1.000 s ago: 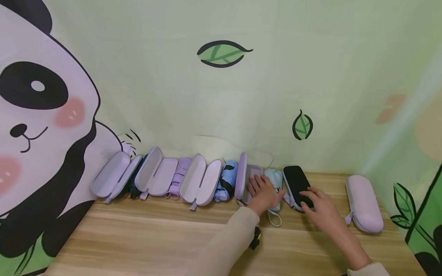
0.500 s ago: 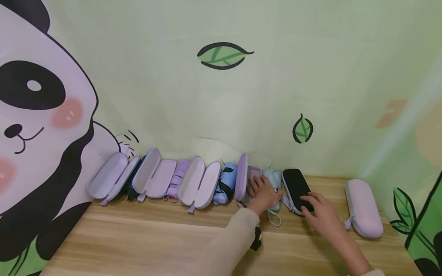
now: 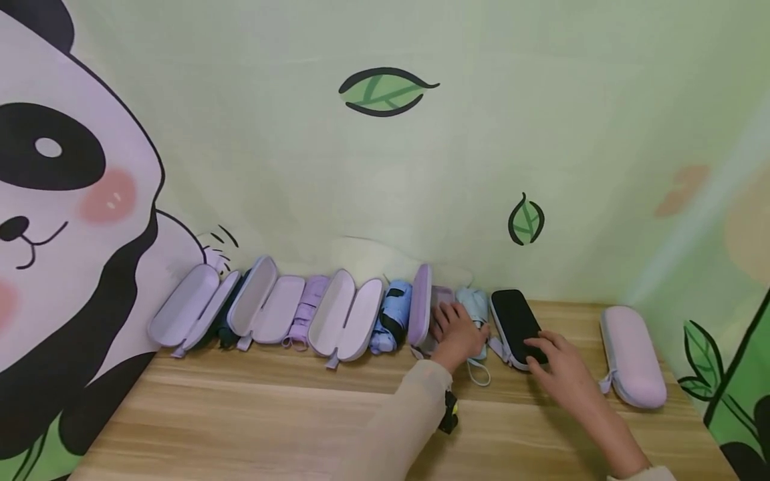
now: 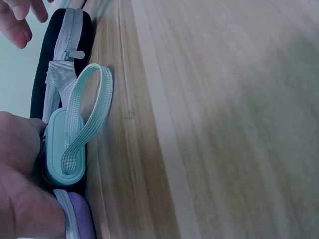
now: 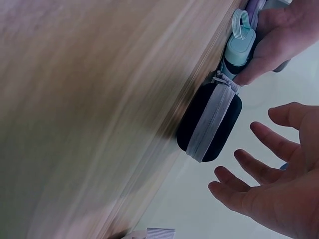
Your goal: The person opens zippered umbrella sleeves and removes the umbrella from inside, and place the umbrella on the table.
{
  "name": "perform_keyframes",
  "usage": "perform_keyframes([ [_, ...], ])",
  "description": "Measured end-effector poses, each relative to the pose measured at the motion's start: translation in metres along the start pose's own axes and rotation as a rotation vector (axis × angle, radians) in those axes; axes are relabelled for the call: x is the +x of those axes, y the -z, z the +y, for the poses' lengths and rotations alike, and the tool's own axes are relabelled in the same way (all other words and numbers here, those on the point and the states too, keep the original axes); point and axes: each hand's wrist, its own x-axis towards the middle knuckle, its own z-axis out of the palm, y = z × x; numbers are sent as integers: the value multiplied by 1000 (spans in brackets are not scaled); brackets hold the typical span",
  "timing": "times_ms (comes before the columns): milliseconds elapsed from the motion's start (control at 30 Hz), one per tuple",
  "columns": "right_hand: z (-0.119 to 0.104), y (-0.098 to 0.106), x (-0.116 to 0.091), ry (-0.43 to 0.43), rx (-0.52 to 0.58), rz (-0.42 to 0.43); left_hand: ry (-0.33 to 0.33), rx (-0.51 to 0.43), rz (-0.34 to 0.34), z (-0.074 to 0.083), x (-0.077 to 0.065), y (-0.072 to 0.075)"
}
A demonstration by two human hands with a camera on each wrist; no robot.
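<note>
My left hand (image 3: pixel 460 337) lies over an open purple case (image 3: pixel 420 307) and the light blue folded umbrella (image 3: pixel 474 304) beside it, fingers extended. In the left wrist view, the umbrella's handle (image 4: pixel 57 149) with its looped strap is next to my palm; whether the hand presses on it is hard to tell. My right hand (image 3: pixel 565 371) hovers just above the near end of a closed black zip case (image 3: pixel 516 324). From the right wrist view, its fingers are spread and loosely bent, apart from the black case (image 5: pixel 224 122), with nothing held.
Leftward along the wall stand a blue umbrella (image 3: pixel 394 317), an open white case (image 3: pixel 361 321), a purple umbrella (image 3: pixel 309 310), an open lilac case (image 3: pixel 283 310), a dark umbrella (image 3: pixel 227 331) and another open case (image 3: pixel 186 310). A closed pink case (image 3: pixel 634 357) lies at right.
The head view shifts slightly. Both hands keep nearly the same place over the cases and the light blue umbrella.
</note>
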Motion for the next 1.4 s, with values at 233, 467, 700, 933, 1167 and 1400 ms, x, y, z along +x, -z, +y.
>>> perform_keyframes([
  [233, 2, 3, 0, -28, 7, -21, -28, 39, -26, 1, -5, 11],
  [467, 10, 14, -6, -44, -16, -9, -397, 300, 117, 26, -30, 6],
  [700, 19, 28, -6, -35, -27, 19, -641, 481, 0, 38, -59, -5],
  [933, 18, 34, -8, -18, -23, 63, -807, 539, 14, 20, -66, -19],
  [1167, 14, 35, -8, -28, -14, 49, -1024, 641, 48, -7, -83, -9],
  [1400, 7, 34, -4, -21, 4, 45, -1176, 655, -10, -35, -92, 5],
])
